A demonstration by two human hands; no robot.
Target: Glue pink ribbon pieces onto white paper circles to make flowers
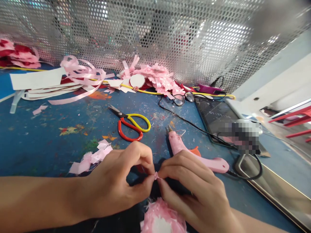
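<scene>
A small scrap of pink ribbon (156, 176) is pinched between the fingertips of both hands, low in the middle of the view. My left hand (121, 178) closes thumb and index finger on one side of it. From the other side, my right hand (194, 187) grips it with thumb and fingers. Just below lies a pink ruffled piece (164, 218) with a white centre, cut off by the bottom edge. Beyond my right hand rests a pink glue gun (179, 145) with an orange trigger. Cut pink ribbon pieces (93, 158) lie behind my left hand.
Scissors (131, 123) with red and yellow handles lie mid-table. Along the perforated metal panel (145, 32) are white card strips (39, 79), curled pink ribbon (82, 72) and a pink ribbon heap (157, 77). A dark flat panel (213, 113) and black cables (184, 119) occupy the right.
</scene>
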